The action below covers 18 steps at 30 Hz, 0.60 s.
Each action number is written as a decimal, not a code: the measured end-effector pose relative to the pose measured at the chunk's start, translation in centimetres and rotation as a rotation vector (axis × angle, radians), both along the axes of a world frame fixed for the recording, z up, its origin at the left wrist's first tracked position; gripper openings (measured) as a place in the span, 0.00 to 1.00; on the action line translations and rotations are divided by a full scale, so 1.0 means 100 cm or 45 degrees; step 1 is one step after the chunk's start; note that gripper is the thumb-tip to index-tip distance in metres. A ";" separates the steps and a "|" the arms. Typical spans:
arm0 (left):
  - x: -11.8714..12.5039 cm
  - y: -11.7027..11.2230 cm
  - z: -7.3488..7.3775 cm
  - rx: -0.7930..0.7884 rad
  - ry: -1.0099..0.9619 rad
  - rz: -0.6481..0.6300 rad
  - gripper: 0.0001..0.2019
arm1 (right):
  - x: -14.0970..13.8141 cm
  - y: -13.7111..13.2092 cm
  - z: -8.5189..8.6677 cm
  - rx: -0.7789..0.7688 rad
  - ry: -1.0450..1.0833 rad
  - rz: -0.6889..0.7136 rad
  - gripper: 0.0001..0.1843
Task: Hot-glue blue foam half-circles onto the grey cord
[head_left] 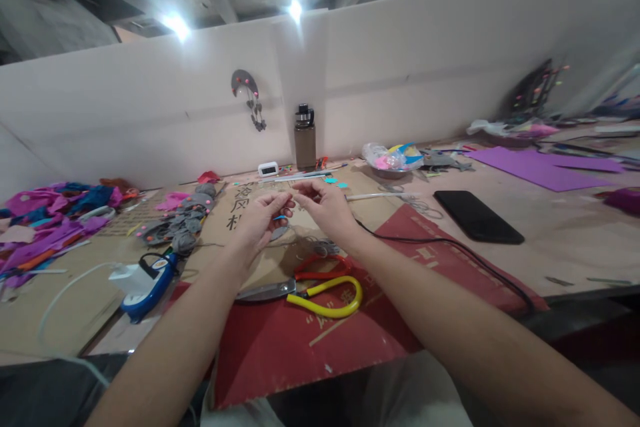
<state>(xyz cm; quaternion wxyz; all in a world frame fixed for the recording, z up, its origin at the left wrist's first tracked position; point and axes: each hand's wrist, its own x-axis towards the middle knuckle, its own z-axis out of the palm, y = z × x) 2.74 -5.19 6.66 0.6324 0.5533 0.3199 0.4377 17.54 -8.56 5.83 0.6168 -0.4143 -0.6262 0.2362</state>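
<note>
Blue scrap (280, 217) pinched in close fingertip work above the tan cardboard (270, 261).
The left hand (266, 215) has its fingers closed on the scrap; the right hand (324, 205) brings its fingertips up against the left's, though whether they clasp anything is too small to tell. Delicate two-handed handling seems the step; a next move would call for a steady pinch. Open scissors (291, 287) lie between the forearms, beside grey cord (325, 248).

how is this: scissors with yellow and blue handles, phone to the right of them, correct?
One colour is wrong: the head view shows the scissors with one yellow handle and one red handle, not blue; the phone does lie to their right.
</note>
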 end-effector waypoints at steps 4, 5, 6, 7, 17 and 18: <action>0.000 0.001 -0.007 0.021 0.001 -0.081 0.14 | 0.001 -0.004 -0.001 0.196 -0.295 -0.129 0.08; 0.001 0.001 -0.007 0.049 0.022 -0.090 0.14 | 0.002 -0.005 -0.001 0.214 -0.325 -0.142 0.06; 0.001 0.000 -0.008 0.089 0.059 -0.089 0.14 | 0.002 -0.005 -0.002 0.222 -0.341 -0.145 0.04; 0.002 -0.001 -0.007 0.140 0.108 -0.073 0.14 | 0.003 -0.005 -0.002 0.221 -0.351 -0.142 0.04; -0.020 0.012 0.014 0.306 0.450 0.186 0.25 | 0.007 -0.023 0.018 0.046 -0.126 0.507 0.12; -0.026 0.018 0.014 0.336 0.533 0.261 0.22 | 0.007 -0.026 0.021 0.004 -0.199 0.651 0.17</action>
